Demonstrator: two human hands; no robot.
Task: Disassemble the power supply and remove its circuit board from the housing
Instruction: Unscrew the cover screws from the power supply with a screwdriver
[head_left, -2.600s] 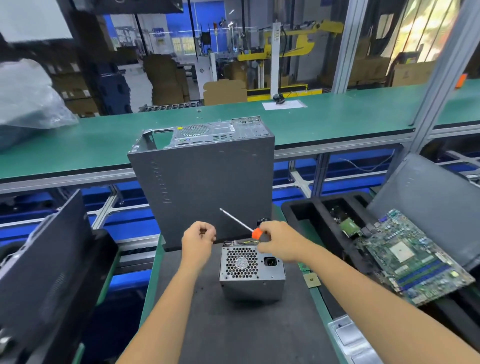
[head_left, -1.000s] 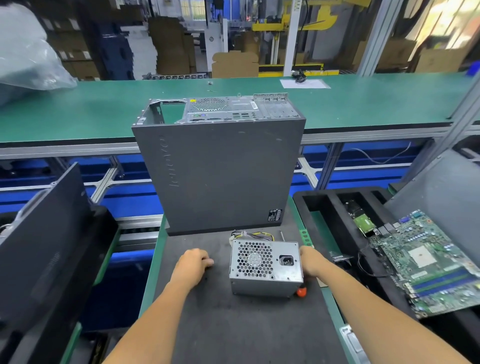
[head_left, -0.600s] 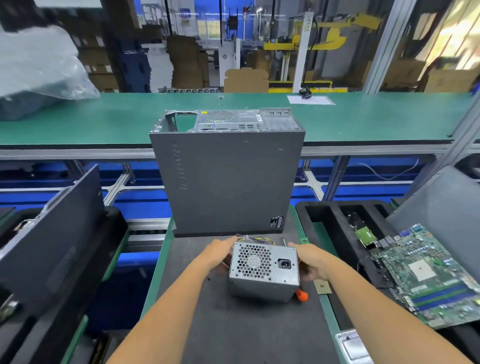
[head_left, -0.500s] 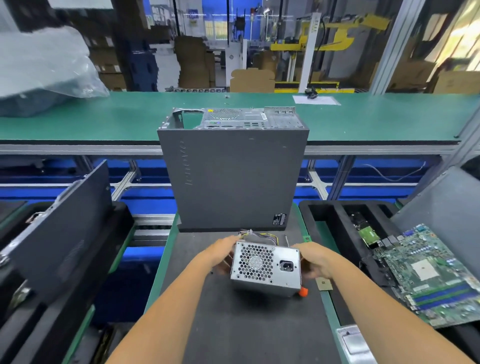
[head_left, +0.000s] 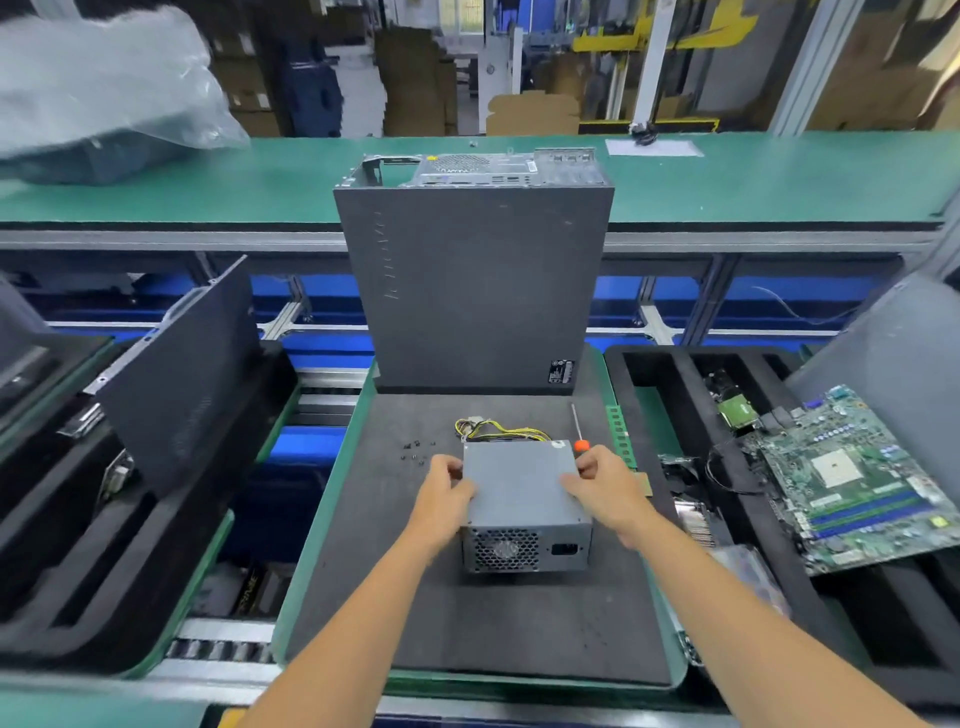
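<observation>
Both hands, left hand (head_left: 445, 491) at 9 o'clock, right hand (head_left: 597, 486) at 3, have fingers gripping the grey metal power supply box (head_left: 522, 501); I'd lift the cover evenly, minding the yellow wires (head_left: 501, 430).

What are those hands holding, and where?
Both hold the power supply: left hand on its left side, right hand on its right side, near the top.

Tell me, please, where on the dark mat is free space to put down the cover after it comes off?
Free: the mat in front of the power supply, and its left strip. Crowded: behind, with screws, cables, screwdriver, computer case.
</observation>
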